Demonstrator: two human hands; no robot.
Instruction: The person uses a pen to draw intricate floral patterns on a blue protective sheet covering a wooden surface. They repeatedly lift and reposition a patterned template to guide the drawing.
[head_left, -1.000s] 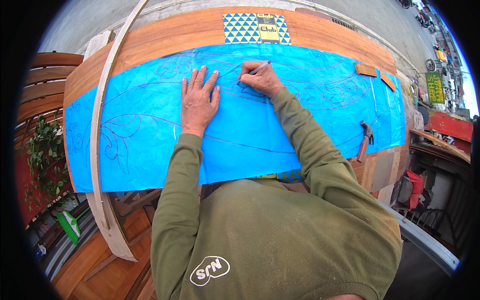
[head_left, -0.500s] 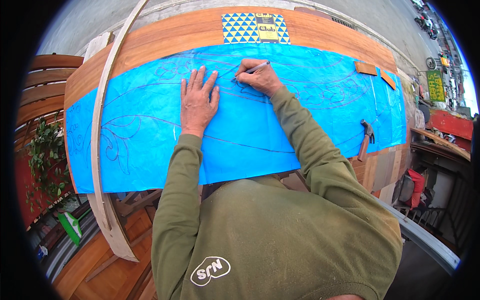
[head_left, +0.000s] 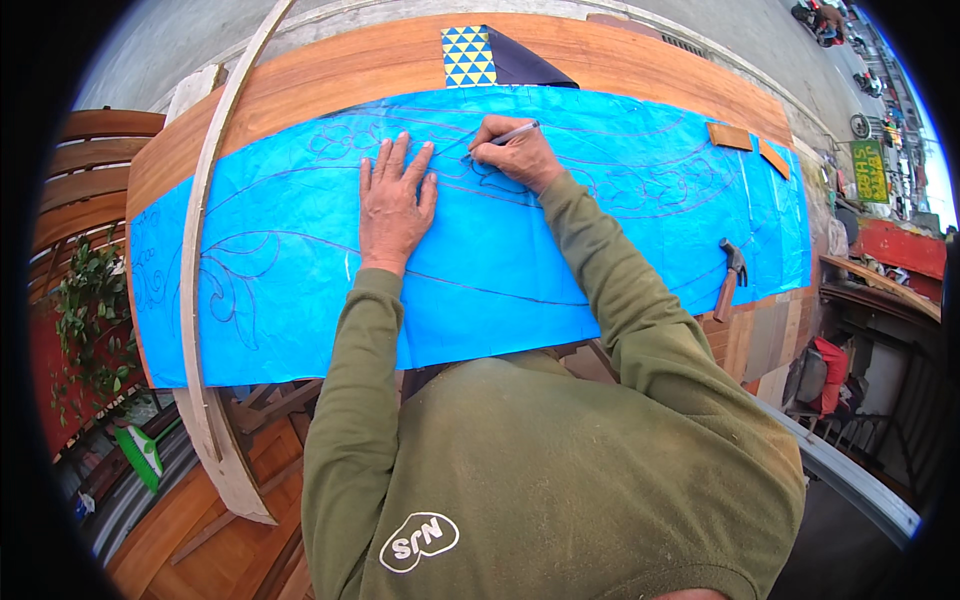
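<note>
A large blue plastic sheet (head_left: 480,260) lies over a wooden board (head_left: 330,75) and carries drawn curves, flowers and leaf shapes in dark lines. My left hand (head_left: 395,210) rests flat on it with fingers spread. To the right of that, my right hand (head_left: 520,158) grips a pen (head_left: 518,131), its tip down at the sheet among the drawn lines. At the board's far edge is a blue-and-yellow triangle-patterned paper (head_left: 468,55), its right part folded over to show a dark side.
A hammer (head_left: 731,280) lies on the sheet's right side, below two small wood pieces (head_left: 730,135). A long wooden strip (head_left: 208,170) crosses the left end. Leafy branches (head_left: 95,320) and a green brush head (head_left: 140,455) are at left; a road with parked motorcycles lies beyond.
The patterned paper's right side has flipped over toward the left, showing its dark underside. Both hands and the pen have barely moved.
</note>
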